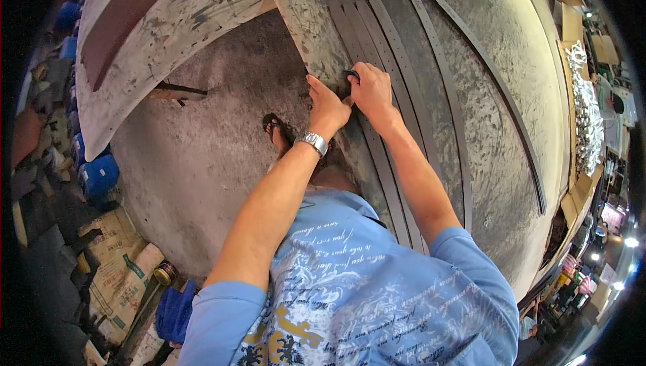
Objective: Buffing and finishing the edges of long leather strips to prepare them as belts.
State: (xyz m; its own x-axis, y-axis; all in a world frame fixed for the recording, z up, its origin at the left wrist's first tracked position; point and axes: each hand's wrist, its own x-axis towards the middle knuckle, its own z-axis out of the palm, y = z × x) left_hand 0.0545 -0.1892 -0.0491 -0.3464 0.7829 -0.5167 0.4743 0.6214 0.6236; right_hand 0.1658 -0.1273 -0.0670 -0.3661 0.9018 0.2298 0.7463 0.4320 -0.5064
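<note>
In the head view, gripping a small dark object (351, 74) near the centre of the frame, with the right hand's (372, 93) fingers curled closed around it; reaching just beside it with the left hand (328, 108), at the table's (293, 19) inner edge, index finger extended, other fingers partly hidden; cannot tell whether holding anything there; wearing a silver watch (313, 142) on the left wrist; working above at least 5 dark strips (449, 90), laid lengthwise on the table from upper centre toward lower right; covering part of the leftmost strips with the right hand; standing with a sandalled foot (274, 130) showing left of centre; flanked by a 2nd table (97, 120) bearing a brown piece (128, 22) at upper left, by a blue jug (99, 176), cardboard (111, 251) and a blue cloth (175, 310) at lower left, and by white strands (584, 110) at far right.
</note>
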